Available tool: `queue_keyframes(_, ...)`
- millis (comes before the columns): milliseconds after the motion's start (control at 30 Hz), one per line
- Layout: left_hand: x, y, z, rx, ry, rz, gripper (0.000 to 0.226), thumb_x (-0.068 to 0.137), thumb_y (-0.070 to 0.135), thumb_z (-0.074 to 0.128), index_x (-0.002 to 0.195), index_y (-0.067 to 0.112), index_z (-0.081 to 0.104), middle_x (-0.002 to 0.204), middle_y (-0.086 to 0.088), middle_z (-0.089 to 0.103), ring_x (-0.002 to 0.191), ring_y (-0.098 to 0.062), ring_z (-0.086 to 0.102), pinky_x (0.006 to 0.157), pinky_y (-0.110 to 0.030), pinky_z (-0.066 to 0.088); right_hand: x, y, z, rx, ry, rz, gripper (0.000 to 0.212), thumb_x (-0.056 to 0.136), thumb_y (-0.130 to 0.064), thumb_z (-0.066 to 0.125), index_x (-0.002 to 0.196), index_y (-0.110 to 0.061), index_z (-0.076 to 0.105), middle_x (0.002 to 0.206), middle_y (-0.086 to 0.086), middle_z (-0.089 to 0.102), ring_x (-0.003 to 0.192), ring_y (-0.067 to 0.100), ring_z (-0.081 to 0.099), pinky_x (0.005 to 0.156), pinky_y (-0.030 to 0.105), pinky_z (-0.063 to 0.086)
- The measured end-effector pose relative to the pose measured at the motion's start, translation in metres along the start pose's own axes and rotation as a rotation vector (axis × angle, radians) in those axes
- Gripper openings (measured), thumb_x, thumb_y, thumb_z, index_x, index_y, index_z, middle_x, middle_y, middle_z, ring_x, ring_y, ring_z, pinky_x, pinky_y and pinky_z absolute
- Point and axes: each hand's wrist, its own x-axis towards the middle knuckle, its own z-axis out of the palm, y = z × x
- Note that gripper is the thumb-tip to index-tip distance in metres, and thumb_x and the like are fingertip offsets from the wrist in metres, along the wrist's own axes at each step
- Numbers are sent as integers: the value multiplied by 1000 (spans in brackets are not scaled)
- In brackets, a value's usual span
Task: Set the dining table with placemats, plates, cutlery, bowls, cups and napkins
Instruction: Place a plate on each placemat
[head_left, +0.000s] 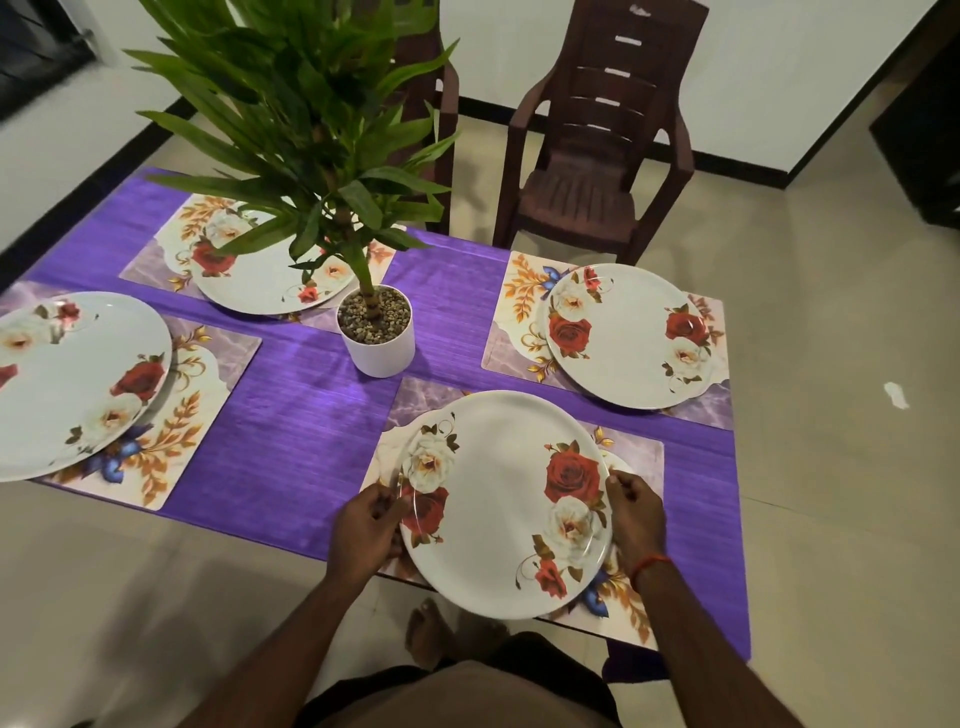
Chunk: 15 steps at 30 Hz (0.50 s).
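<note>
**Desk-side:** Which step are you on?

**Me:** Plates, I'd say. My left hand (366, 530) and my right hand (636, 514) each pinch the rim of the near plate (498, 499), fingers curled on it, one hand at each side. It is over the placemat (639, 457) at the near edge of the desk (301, 415), toward the right corner. Its near rim juts past that edge. Whether it rests on the mat or hangs just above it, I cannot tell.

**Desk-side:** And the other settings?

**Me:** A second plate (623, 338) lies at the far right corner, a third plate (254, 280) at the far edge behind the potted plant (376, 338), and a fourth plate (62, 384) at the left edge. Each is on its own placemat. I see no cutlery, bowls, cups or napkins.

**Desk-side:** So what next?

**Me:** I judge this one needs easing away from me until it is centred on its mat and off the edge. Then both hands should let go together. Cutlery would follow.
</note>
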Motion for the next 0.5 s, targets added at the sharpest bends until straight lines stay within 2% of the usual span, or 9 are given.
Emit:
queue_keyframes(167,-2,1,-1,-14,-3,16,17,93,32,73,98,16,72,83,4,78,68,-17,76,59,-46,64,1,-2,1,-10,18,28,21,101,-33,56,112,-20,69,107,2,72,99,24,66,91,48,57)
queue_keyframes(333,-2,-1,-1,-27,-17,-5,19,90,41,73,97,23,72,85,6,79,72,-17,77,63,-47,65,9,3,2,-43,-2,69,20,99,-34,57,108,-23,71,107,2,72,99,26,66,91,52,56)
queue_keyframes(500,-3,-1,0,-15,-25,-16,25,90,39,74,101,18,71,84,4,78,69,-20,76,62,-48,64,6,-5,0,-3,-5,76,22,101,-32,55,110,-20,70,108,3,71,100,26,65,94,50,55)
